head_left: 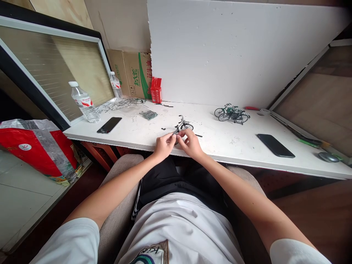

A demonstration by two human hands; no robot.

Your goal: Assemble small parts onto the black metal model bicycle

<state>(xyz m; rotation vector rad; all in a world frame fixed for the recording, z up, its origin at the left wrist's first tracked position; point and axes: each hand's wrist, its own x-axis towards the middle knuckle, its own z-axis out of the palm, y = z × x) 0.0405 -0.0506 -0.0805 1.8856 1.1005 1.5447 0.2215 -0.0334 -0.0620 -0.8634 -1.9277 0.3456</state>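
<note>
A small black model bicycle (187, 125) stands near the front edge of the white table, its handlebar and front wheel pointing away from me. My left hand (164, 146) pinches the rear part of it from the left. From the right, my right hand (190, 143) closes thumb and finger on the same rear end. The two hands nearly meet there and hide most of the back wheel. Whether a tiny part sits between the fingertips cannot be made out. Tiny black bits (163, 128) and a thin black strip (198, 135) lie beside the bicycle.
Finished-looking model bicycles (233, 114) stand at the back right. Phones lie left (109, 125) and right (275, 145). Water bottles (85, 103), part frames (121, 105), a bag of green parts (149, 115) and a red box (156, 90) occupy the left back. A white board (233, 51) rises behind.
</note>
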